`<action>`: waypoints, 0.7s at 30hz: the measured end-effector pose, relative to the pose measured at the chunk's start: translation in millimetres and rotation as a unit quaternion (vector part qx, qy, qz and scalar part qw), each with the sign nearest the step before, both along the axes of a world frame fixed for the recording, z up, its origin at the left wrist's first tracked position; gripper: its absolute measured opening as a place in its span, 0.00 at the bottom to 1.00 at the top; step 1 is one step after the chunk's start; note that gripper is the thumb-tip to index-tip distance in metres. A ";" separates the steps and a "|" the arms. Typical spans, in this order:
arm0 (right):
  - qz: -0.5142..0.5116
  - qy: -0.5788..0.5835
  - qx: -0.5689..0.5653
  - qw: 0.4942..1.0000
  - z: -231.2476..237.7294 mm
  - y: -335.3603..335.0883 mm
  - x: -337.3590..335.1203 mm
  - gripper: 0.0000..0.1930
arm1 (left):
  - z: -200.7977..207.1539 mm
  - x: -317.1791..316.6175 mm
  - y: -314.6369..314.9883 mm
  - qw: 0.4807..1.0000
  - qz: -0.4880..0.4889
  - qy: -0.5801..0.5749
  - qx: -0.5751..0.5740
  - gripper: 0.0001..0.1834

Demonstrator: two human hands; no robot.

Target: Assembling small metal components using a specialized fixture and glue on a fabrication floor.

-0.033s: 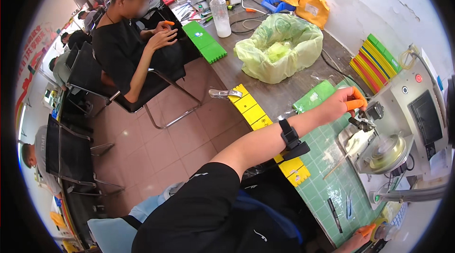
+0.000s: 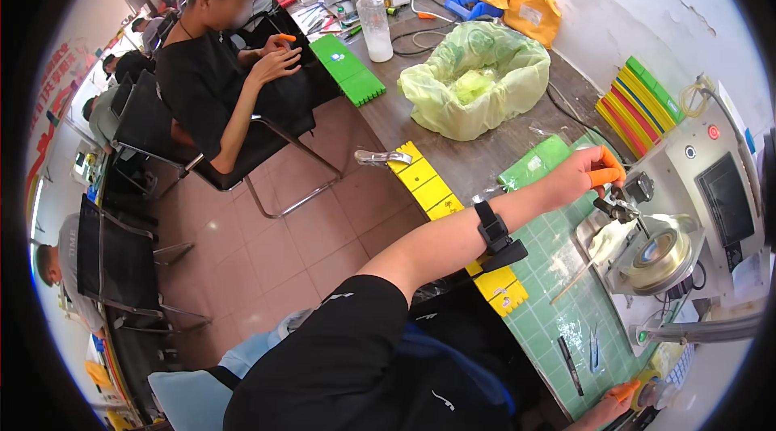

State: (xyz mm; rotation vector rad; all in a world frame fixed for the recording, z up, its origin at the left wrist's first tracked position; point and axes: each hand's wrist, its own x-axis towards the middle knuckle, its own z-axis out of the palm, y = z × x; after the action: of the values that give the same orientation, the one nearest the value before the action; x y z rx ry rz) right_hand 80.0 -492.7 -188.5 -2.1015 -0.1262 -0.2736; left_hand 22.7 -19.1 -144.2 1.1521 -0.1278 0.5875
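Shifted since earlier frame: thin rod [image 2: 643, 226] shows plainer between clamp [image 2: 618, 210] and wheel [image 2: 661, 258]. Nearest: right hand [image 2: 617, 400], fingers beside clear vessel [image 2: 661, 395], grip unclear. Pen [image 2: 571, 366], tweezers [image 2: 595, 349] on counter [image 2: 543, 332]. Beyond: left hand [image 2: 594, 172], fingers bent, pinched on clamp, beside wheel. Work looks under way; cannot tell how much done or left. Rod's long axis slants down, slightly right, toward wheel; contact unclear. Farther: lined bin [image 2: 453, 117].

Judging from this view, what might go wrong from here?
The left hand is at the black fixture close to the round disc; a slip might bring the hand against it. The white item beside the disc might get caught if the disc turns. The black pen-like tool, near the green mat's edge, might get knocked off.
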 end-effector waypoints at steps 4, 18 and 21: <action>0.004 0.019 0.009 1.000 -9.0 -13.7 6.6 0.21 | 2.1 -0.7 -1.0 1.000 0.000 0.003 -0.004 0.06; 0.061 -0.014 0.092 0.994 -8.6 -4.3 3.1 0.23 | 1.7 -3.9 -2.4 1.000 -0.005 0.011 -0.016 0.05; 0.039 -0.014 0.079 0.996 -13.5 -8.0 2.1 0.23 | 3.5 -3.3 -2.2 1.000 -0.010 0.011 -0.023 0.05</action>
State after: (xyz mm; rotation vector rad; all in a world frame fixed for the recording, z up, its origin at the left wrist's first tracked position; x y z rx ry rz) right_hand 82.1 -500.7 -202.0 -1.9321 -0.1957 -0.2575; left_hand 19.4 -21.3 -140.7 1.1117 -0.1068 0.5566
